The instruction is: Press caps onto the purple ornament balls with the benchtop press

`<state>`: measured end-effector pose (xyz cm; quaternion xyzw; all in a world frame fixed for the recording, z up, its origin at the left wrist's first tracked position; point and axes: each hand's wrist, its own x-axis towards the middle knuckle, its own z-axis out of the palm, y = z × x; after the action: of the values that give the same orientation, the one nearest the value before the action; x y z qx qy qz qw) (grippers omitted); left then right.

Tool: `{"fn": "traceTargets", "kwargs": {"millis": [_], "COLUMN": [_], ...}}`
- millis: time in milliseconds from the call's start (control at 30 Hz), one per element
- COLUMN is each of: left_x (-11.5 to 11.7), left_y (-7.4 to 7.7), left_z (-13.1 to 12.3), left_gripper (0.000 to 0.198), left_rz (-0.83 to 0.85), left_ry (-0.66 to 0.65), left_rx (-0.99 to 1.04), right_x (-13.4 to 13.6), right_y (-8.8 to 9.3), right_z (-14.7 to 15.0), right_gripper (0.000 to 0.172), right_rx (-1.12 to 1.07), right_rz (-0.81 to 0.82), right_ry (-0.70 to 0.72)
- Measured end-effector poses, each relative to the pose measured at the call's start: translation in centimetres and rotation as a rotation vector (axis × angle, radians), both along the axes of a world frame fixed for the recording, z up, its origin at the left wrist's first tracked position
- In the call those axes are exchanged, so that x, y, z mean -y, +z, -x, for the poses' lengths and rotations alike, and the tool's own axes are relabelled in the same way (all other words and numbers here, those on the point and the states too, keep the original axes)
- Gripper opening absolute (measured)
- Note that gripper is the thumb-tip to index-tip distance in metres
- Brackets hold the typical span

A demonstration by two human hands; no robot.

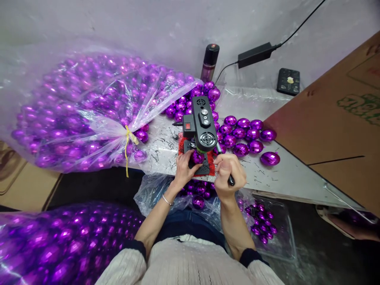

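Observation:
A black bench drill press [204,122] with a red switch stands on the table over a red patch. Under its head sits a shiny purple faceted bauble [197,156], held between the fingers and thumb of my left hand [184,168]. My right hand [228,173] is wrapped round the machine's black lever handle [231,181], just right of the base. The drill head hides where the tool meets the bauble. Loose purple baubles [240,133] lie on the table to the right of the machine, and more are heaped behind it.
A big clear bag of baubles [97,99], tied with yellow string, fills the left; another bag [74,241] is below. A cardboard box [332,126] leans in from the right. At the back are a spray can [210,61], power adapter [255,54] and phone [288,81].

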<state>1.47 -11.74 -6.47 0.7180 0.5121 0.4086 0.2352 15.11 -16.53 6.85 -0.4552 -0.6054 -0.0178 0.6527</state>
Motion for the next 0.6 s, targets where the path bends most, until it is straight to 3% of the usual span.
{"fn": "traceTargets", "kwargs": {"millis": [200, 600], "left_x": [-0.3, -0.3], "left_y": [-1.0, -1.3], "left_z": [0.5, 0.6], "left_gripper": [0.063, 0.065], "left_rz": [-0.051, -0.051], "left_ry": [-0.098, -0.112], "left_rx": [0.043, 0.081], "right_x": [0.1, -0.5], "right_y": [-0.8, -6.2], "right_z": [-0.1, 0.2], "right_gripper": [0.029, 0.036], "right_rx": [0.013, 0.003], "right_rz": [-0.012, -0.135], "right_ry": [-0.001, -0.038]}}
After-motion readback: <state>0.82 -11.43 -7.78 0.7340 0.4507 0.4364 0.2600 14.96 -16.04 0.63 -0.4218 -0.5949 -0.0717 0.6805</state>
